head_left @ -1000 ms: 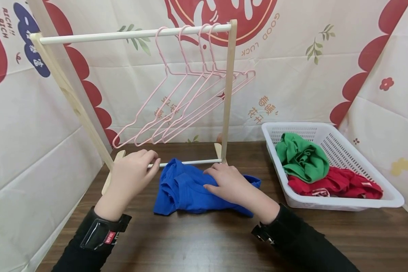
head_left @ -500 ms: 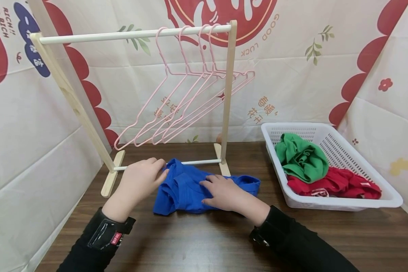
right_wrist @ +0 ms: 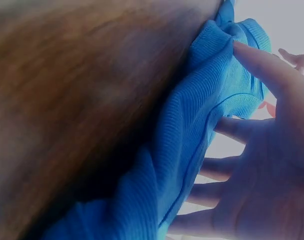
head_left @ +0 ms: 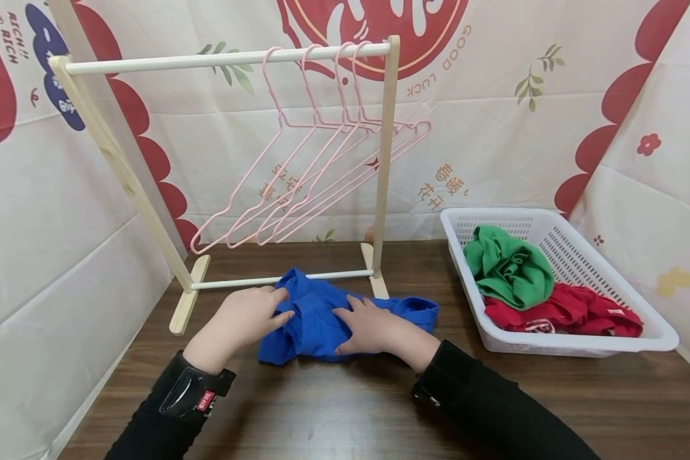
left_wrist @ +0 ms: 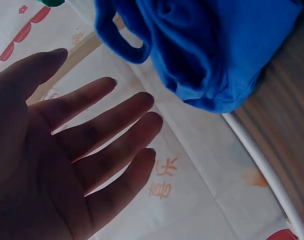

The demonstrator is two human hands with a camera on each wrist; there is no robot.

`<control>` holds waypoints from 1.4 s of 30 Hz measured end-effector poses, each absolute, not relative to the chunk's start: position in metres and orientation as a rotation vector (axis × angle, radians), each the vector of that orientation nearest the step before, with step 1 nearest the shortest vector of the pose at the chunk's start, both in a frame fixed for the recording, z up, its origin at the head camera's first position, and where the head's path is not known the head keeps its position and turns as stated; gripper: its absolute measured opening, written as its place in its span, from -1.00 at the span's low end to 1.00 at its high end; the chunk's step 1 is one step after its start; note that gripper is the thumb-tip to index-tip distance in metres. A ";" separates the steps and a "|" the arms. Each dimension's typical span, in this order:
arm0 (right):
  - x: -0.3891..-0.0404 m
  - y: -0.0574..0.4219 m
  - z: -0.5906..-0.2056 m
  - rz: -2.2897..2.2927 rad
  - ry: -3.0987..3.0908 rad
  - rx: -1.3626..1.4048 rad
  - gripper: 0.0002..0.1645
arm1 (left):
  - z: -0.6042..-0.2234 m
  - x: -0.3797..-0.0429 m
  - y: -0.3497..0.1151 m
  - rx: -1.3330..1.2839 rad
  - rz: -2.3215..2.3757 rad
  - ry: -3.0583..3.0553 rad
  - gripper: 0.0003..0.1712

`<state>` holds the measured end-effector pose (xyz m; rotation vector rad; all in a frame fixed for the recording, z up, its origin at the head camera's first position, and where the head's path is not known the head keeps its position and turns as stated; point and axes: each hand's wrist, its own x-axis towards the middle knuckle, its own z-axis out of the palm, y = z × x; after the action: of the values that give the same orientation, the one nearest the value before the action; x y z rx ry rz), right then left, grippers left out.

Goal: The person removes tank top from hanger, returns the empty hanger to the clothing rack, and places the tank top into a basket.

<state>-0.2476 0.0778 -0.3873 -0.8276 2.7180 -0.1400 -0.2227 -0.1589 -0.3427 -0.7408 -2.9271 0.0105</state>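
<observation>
A crumpled blue garment of ribbed fabric lies on the table in front of a small clothes rack. My left hand is at its left end in the head view, fingers spread and pointing toward it. In the left wrist view that palm faces the camera with nothing in it, and the blue cloth shows beyond the fingertips. My right hand lies over the garment's middle with spread fingers. The right wrist view shows its fingers extended along the ribbed cloth, fingertips at the fabric.
The wooden rack carries several pink hangers on its white top rod. At the right stands a white basket with a green garment and a red one. Printed cloth walls surround the dark wooden table.
My left hand has moved right and down to the blue garment's left end. My right hand has slid slightly left and down over the cloth. The garment stays in about the same place.
</observation>
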 end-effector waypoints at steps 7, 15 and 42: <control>-0.253 0.073 -0.389 -0.020 2.746 -0.812 -0.03 | -0.348 -0.223 -0.159 -0.727 -0.008 -2.999 -0.57; -0.253 0.074 -0.390 -0.031 2.793 -0.833 -0.22 | -0.349 -0.221 -0.158 -0.732 -0.056 -3.043 -0.56; -0.267 0.124 -0.355 -0.732 2.808 -0.920 -0.70 | -0.348 -0.220 -0.152 -0.716 -0.161 -2.906 -0.60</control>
<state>-0.2674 0.1243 -0.3549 -0.9196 2.8076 -0.7323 -0.2203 -0.1522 -0.3476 -0.7157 -2.9055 -0.1606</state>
